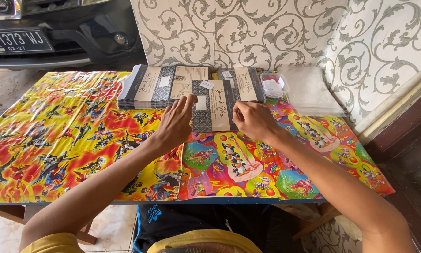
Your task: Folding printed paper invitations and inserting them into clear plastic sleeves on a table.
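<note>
Both hands on one card (214, 106) lying flat on the bench (56, 140), just far of centre.

Card: tall rectangle, cream middle panel with cursive script, dark grey patterned bands down both long edges, small white label on the left band and another small white sticker (206, 85) at its far edge. Surface looks glossy, possibly sleeved; can't confirm.

Left hand (175, 122): palm down, fingers (188, 102) stretched out flat and close together, tips resting on the card's left band. Not gripping anything, just pressing.

Right hand (253, 120): fingers curled in tight, tips pinched at the card's right edge near the middle. Whether they hold the edge itself or something small, can't tell; knuckles hide it.

Around it:
- Far left of the card: thick stack of same-design cards (142, 91), fanned a bit, edges showing.
- Far right, partly under the card's far end: a smaller stack of cards (248, 84), touching or overlapping it.
- Right of that: small clear tub (274, 84) with white bits inside.
- Further right: pile of clear plastic sleeves (309, 91) against the wall.

Bench cover is a bright cartoon-print plastic sheet, yellow/red on the left, multicolour on the right. Scroll-pattern wall (248, 33) behind. Dark car bumper (65, 33) at far left.
</note>
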